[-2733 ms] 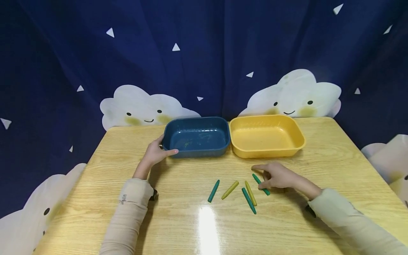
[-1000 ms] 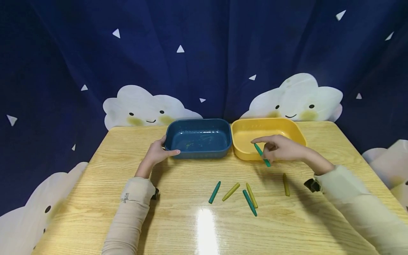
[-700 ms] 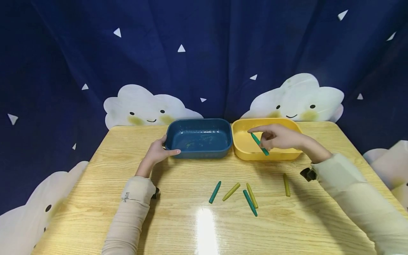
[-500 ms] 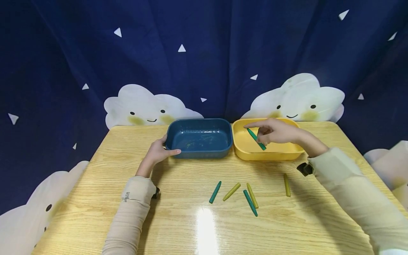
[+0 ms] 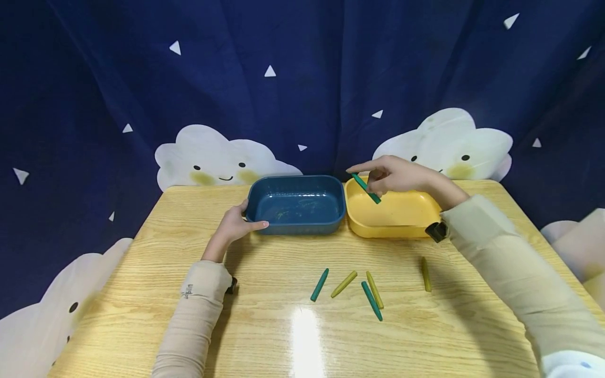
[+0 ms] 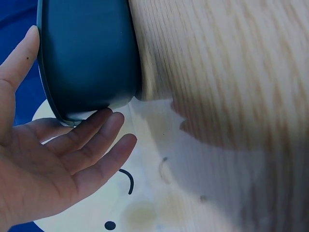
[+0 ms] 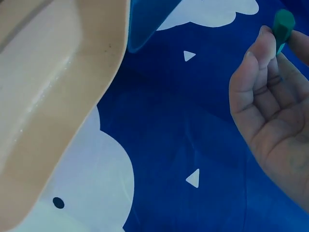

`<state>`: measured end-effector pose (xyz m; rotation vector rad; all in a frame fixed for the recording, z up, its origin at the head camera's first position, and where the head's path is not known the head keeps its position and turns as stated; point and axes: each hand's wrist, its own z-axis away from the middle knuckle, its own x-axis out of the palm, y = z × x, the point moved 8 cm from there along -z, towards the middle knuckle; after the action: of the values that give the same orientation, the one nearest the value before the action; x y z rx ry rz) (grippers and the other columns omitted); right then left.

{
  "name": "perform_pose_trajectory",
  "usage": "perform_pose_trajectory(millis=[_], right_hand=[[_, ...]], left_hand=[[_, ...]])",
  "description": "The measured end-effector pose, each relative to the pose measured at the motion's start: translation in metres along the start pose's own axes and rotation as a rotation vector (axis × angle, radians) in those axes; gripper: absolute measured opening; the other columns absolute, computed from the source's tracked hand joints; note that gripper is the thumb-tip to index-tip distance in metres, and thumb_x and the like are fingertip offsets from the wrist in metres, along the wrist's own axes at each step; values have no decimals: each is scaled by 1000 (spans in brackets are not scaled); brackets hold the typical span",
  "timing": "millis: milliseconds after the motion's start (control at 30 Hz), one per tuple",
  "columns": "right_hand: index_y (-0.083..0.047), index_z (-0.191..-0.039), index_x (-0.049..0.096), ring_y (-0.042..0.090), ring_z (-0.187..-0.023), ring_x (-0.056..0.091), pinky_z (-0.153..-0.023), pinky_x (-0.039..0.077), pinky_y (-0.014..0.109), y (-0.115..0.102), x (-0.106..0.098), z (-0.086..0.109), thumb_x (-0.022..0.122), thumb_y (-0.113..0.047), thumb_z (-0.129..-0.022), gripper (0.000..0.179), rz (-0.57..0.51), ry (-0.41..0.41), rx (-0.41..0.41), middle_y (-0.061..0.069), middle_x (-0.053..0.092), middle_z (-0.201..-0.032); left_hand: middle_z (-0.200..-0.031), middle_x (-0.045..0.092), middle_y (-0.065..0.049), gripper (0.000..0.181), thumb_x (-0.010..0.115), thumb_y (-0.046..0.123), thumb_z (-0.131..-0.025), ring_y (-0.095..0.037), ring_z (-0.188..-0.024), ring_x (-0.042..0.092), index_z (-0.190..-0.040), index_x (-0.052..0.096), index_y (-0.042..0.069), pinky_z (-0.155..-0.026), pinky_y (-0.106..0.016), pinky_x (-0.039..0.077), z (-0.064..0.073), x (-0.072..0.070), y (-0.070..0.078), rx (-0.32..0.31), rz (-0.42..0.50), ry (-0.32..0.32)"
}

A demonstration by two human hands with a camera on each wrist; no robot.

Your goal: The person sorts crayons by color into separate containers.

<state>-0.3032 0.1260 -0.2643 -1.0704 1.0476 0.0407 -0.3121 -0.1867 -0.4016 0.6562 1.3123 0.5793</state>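
Observation:
In the head view my left hand [image 5: 231, 227] is at the left end of the blue bin [image 5: 295, 229], its straight thumb along the front wall and its fingers against the side. The left wrist view shows the fingers [image 6: 91, 164] loosely extended, touching the bin's end. My right hand [image 5: 402, 176] pinches a green crayon [image 5: 361, 183] between thumb and fingers, over the back left part of the yellow bin [image 5: 394, 231]. That crayon slants, its tip towards the blue bin. In the right wrist view the crayon's blunt end [image 7: 284, 20] shows between the fingers.
On the wooden table lie a green crayon [image 5: 319, 284], a yellow one [image 5: 344, 284], a yellow crayon [image 5: 373, 286] touching a green crayon [image 5: 371, 301], and another yellow crayon [image 5: 426, 274] at right. The bins stand side by side before a dark blue curtain [image 5: 302, 79].
My right hand has taken a green crayon off the table, lifted it over the yellow bin, then moved back and left. This uncovered the right-hand yellow crayon. My left hand stays at the blue bin.

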Motion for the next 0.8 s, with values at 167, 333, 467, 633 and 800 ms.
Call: perform_pose_trajectory(millis=[167,333,467,633,800], right_hand=[[-10,-136,46,16,-56,44,-56,38,27,-2,-2,-12,48,4,-83,55,-21,-15,30,5,46,-62],[-9,-136,46,15,-51,35,-52,32,27,-9,0,-26,46,6,-84,55,-64,-40,-21,1,37,-58],[-11,-138,45,16,-50,33,-52,31,27,-10,1,-37,45,6,-83,57,-94,-56,-23,2,36,-56],[-13,-139,43,15,-49,35,-51,32,25,-10,-1,-51,45,4,-84,57,-108,-47,17,2,37,-58],[-12,-140,42,16,-52,39,-53,35,27,-9,-6,-65,45,3,-85,57,-94,-40,45,2,38,-62]], left_hand=[[-143,30,-24,99,75,34,-77,-35,-129,34,-145,13,-2,-101,-44,33,0,0,0,-9,8,4],[-143,30,-24,99,75,34,-77,-35,-125,39,-145,13,-1,-97,-43,38,0,0,0,-11,19,9],[-144,28,-24,99,75,34,-77,-34,-127,37,-145,13,-2,-97,-43,38,1,-1,-1,-15,22,12],[-145,26,-24,100,74,34,-77,-35,-130,32,-145,11,-3,-101,-44,33,0,1,-3,-20,23,2],[-144,29,-24,99,74,35,-77,-35,-127,36,-145,12,-2,-99,-44,36,-1,0,-2,-17,13,6]])
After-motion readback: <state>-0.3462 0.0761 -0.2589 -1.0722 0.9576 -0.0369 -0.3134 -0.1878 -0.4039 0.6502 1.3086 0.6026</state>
